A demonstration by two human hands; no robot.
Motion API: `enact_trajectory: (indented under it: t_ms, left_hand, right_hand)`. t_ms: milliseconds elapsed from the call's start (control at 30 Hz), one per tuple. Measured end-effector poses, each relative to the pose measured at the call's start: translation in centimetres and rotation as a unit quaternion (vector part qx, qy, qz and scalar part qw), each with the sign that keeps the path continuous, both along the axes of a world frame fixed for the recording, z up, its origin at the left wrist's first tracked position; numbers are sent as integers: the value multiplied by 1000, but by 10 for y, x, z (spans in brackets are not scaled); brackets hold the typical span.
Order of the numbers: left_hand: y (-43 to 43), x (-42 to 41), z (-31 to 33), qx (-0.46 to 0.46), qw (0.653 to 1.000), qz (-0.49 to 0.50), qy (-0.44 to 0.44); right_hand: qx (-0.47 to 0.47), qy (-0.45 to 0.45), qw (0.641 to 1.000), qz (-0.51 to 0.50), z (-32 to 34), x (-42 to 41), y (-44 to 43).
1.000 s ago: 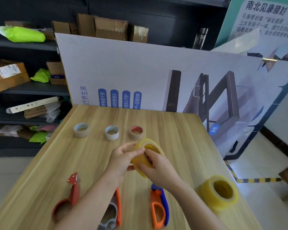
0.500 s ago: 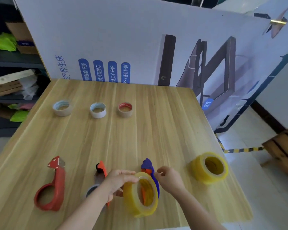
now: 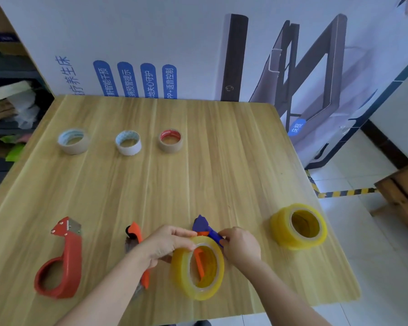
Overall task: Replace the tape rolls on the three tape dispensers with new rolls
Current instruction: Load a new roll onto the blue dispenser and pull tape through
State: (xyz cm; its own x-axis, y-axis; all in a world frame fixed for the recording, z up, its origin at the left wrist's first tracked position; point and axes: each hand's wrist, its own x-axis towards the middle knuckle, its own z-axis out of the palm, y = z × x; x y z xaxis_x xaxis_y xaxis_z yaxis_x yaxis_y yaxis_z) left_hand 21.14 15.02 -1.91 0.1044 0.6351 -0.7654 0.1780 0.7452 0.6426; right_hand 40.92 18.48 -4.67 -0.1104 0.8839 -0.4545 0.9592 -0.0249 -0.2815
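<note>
A yellow tape roll (image 3: 187, 276) stands tilted over the blue-and-orange dispenser (image 3: 204, 228) near the table's front edge; orange plastic shows through its core. My left hand (image 3: 164, 244) grips the roll's top rim. My right hand (image 3: 242, 247) pinches the dispenser's blue edge beside the roll. A red dispenser (image 3: 61, 262) lies at the front left, its ring bare. An orange dispenser (image 3: 137, 238) lies between them, partly hidden under my left forearm. A second yellow roll (image 3: 298, 225) sits at the front right.
Three small used rolls stand in a row at the back: one with a light blue core (image 3: 73, 141), a white one (image 3: 128, 142), one with a red core (image 3: 170, 140). A printed board leans behind the wooden table (image 3: 198, 175). A wooden crate (image 3: 403, 191) stands on the floor at right.
The yellow roll came down from mid-air to the blue-and-orange dispenser. My right hand let go of the roll and now pinches the dispenser. The camera tilted down.
</note>
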Motion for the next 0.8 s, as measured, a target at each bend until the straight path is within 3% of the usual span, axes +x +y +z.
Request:
enact_trajectory:
  t_ms: [233, 400, 500, 600, 700, 800]
  left_hand:
    - [-3, 15, -30, -4, 997, 46, -57]
    - [-3, 16, -52, 34, 997, 65, 1]
    - [-3, 16, -65, 66, 993, 59, 80]
    - [-4, 16, -72, 109, 977, 18, 184]
    - [-5, 16, -72, 124, 970, 7, 210]
    - [-10, 17, -71, 122, 971, -2, 206]
  right_hand:
    - [-30, 64, 996, -58, -7, 9, 8]
    - [-34, 90, 995, -42, -8, 4, 3]
    - [97, 68, 993, 15, -14, -3, -9]
    - [220, 82, 963, 133, -25, -12, -25]
    - [230, 66, 946, 219, -37, -22, -41]
    - [190, 3, 957, 217, -39, -29, -51]
